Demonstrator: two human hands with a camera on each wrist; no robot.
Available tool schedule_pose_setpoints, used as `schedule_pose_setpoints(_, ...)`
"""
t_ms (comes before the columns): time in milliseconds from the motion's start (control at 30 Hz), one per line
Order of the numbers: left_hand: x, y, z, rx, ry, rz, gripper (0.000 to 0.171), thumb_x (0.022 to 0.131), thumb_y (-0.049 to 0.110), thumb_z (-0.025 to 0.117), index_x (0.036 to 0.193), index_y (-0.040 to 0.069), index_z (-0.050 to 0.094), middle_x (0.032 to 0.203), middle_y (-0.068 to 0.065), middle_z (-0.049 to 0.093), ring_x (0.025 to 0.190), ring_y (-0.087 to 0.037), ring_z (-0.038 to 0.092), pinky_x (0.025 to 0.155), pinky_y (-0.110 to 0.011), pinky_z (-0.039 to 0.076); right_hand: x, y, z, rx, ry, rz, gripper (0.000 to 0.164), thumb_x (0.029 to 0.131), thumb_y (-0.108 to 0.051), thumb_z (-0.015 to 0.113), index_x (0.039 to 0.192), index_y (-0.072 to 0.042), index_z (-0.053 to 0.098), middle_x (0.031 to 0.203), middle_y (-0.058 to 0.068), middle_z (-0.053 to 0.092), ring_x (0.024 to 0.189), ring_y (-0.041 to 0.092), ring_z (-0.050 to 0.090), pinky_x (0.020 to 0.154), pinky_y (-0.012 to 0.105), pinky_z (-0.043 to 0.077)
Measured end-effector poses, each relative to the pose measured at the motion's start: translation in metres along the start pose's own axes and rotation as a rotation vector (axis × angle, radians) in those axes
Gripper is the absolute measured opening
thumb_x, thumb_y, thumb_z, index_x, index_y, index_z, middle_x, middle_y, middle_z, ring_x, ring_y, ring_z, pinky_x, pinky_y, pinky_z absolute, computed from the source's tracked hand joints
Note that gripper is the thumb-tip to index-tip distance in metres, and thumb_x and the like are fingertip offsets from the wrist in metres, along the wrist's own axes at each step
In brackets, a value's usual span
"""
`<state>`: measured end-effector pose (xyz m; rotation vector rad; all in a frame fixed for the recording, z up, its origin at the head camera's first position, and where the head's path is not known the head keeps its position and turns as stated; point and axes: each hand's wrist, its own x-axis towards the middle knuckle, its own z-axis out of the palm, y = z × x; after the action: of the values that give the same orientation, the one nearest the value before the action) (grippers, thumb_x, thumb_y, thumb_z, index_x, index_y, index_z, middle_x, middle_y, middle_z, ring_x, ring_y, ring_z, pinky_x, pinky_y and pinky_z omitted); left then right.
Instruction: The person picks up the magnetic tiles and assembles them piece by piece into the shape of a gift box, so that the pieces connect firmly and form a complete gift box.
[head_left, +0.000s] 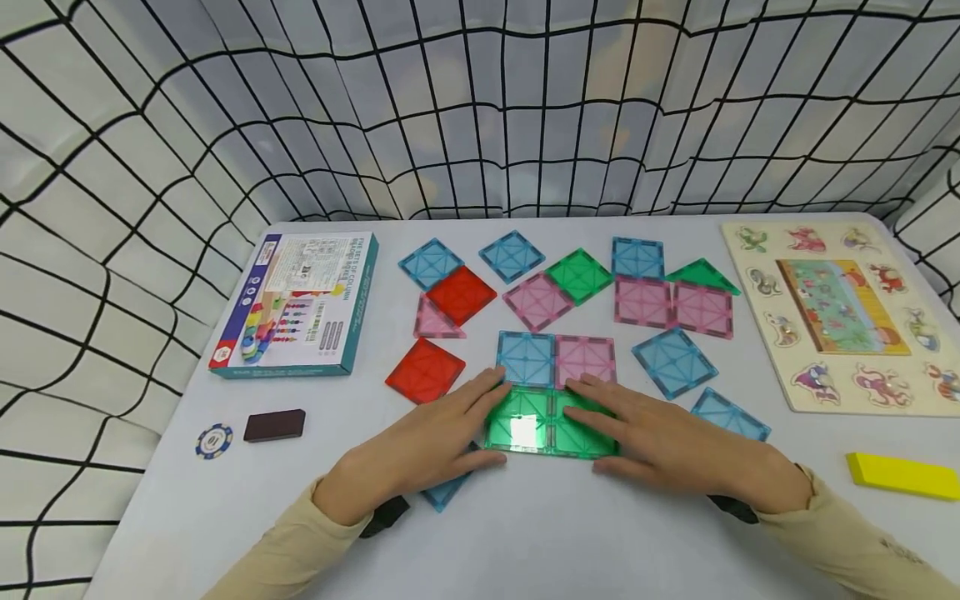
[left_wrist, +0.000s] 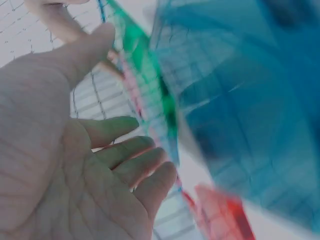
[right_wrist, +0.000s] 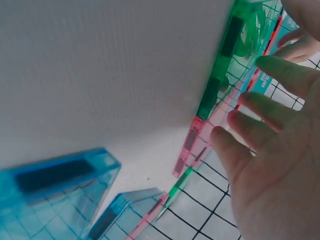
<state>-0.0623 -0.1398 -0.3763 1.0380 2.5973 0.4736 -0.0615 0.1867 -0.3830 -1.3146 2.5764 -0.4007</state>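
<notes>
Two green square magnetic tiles lie side by side, the left green tile (head_left: 517, 421) and the right green tile (head_left: 581, 435). Directly behind them, edge to edge, are a blue tile (head_left: 527, 358) and a pink tile (head_left: 585, 358), so the four form a larger square. My left hand (head_left: 442, 425) rests with extended fingers along the block's left side. From the right, my right hand (head_left: 660, 433) lays its straight fingers over the right green tile and the pink tile's near edge. Another blue tile (head_left: 447, 490) is partly hidden under the left hand.
Several loose tiles lie behind, including a red tile (head_left: 425, 371) and a blue tile (head_left: 674, 362). A boxed toy (head_left: 292, 304) is at left, near a poker chip (head_left: 214, 442) and a dark block (head_left: 274, 425). At right are a puzzle board (head_left: 783, 367) and a yellow block (head_left: 903, 476).
</notes>
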Motion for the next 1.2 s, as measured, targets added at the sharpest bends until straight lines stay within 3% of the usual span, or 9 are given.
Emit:
schedule_pose_setpoints(167, -0.034, 0.002, -0.005, -0.012, 0.000, -0.099, 0.081, 0.098, 0.045, 0.073, 0.158, 0.001, 0.041, 0.168, -0.015, 0.033, 0.151, -0.033, 0.037, 0.111, -0.048, 0.048, 0.002, 0.002, 0.002, 0.013, -0.025, 0.044, 0.069, 0.106, -0.044, 0.061, 0.165, -0.018, 0.035, 0.173, 0.016, 0.020, 0.156, 0.040, 0.025, 0.119, 0.061, 0.035)
schedule_pose_setpoints(300, -0.058, 0.006, 0.003, 0.003, -0.021, -0.161, 0.086, 0.096, 0.047, 0.075, 0.157, -0.002, 0.041, 0.168, -0.017, 0.032, 0.149, -0.035, 0.039, 0.109, -0.048, 0.049, 0.002, 0.001, 0.005, 0.025, -0.028, 0.072, 0.075, 0.104, -0.046, 0.062, 0.166, -0.015, 0.032, 0.173, 0.018, 0.017, 0.157, 0.041, 0.021, 0.120, 0.060, 0.032)
schedule_pose_setpoints(400, -0.067, 0.007, 0.010, 0.022, -0.011, -0.169, 0.088, 0.095, 0.047, 0.076, 0.157, -0.004, 0.040, 0.169, -0.017, 0.029, 0.150, -0.034, 0.039, 0.111, -0.047, 0.047, 0.002, 0.002, 0.006, 0.018, -0.017, 0.072, 0.078, 0.103, -0.045, 0.065, 0.166, -0.015, 0.032, 0.173, 0.019, 0.018, 0.157, 0.041, 0.022, 0.120, 0.060, 0.034)
schedule_pose_setpoints(567, -0.066, 0.009, 0.015, 0.043, 0.013, -0.147, 0.085, 0.099, 0.044, 0.072, 0.157, -0.007, 0.037, 0.170, -0.019, 0.026, 0.152, -0.034, 0.036, 0.113, -0.048, 0.045, 0.004, 0.006, 0.005, 0.020, -0.001, 0.046, 0.078, 0.101, -0.044, 0.068, 0.165, -0.015, 0.034, 0.172, 0.018, 0.020, 0.156, 0.041, 0.024, 0.118, 0.061, 0.035)
schedule_pose_setpoints(800, -0.067, 0.001, 0.007, -0.014, -0.081, -0.136, 0.076, 0.105, 0.030, 0.065, 0.162, -0.004, 0.028, 0.175, -0.010, 0.014, 0.158, -0.030, 0.023, 0.119, -0.049, 0.035, 0.004, 0.010, 0.004, 0.013, 0.025, -0.014, 0.076, 0.101, -0.042, 0.069, 0.164, -0.014, 0.036, 0.172, 0.018, 0.021, 0.156, 0.040, 0.024, 0.117, 0.061, 0.037)
schedule_pose_setpoints(1000, -0.071, -0.012, 0.000, -0.034, -0.117, -0.107, 0.075, 0.102, 0.019, 0.068, 0.164, 0.003, 0.029, 0.175, -0.003, 0.019, 0.156, -0.027, 0.029, 0.121, -0.050, 0.031, 0.003, 0.015, 0.001, 0.036, 0.001, -0.038, 0.077, 0.100, -0.041, 0.071, 0.164, -0.016, 0.037, 0.173, 0.016, 0.021, 0.157, 0.039, 0.024, 0.117, 0.061, 0.038)
schedule_pose_setpoints(1200, -0.068, -0.010, 0.003, -0.079, -0.124, -0.030, 0.072, 0.103, 0.023, 0.067, 0.164, 0.007, 0.032, 0.174, 0.000, 0.022, 0.157, -0.023, 0.027, 0.121, -0.048, 0.032, 0.005, 0.018, 0.001, 0.044, 0.010, -0.061, 0.077, 0.100, -0.041, 0.071, 0.164, -0.017, 0.037, 0.172, 0.015, 0.021, 0.156, 0.039, 0.025, 0.116, 0.061, 0.039)
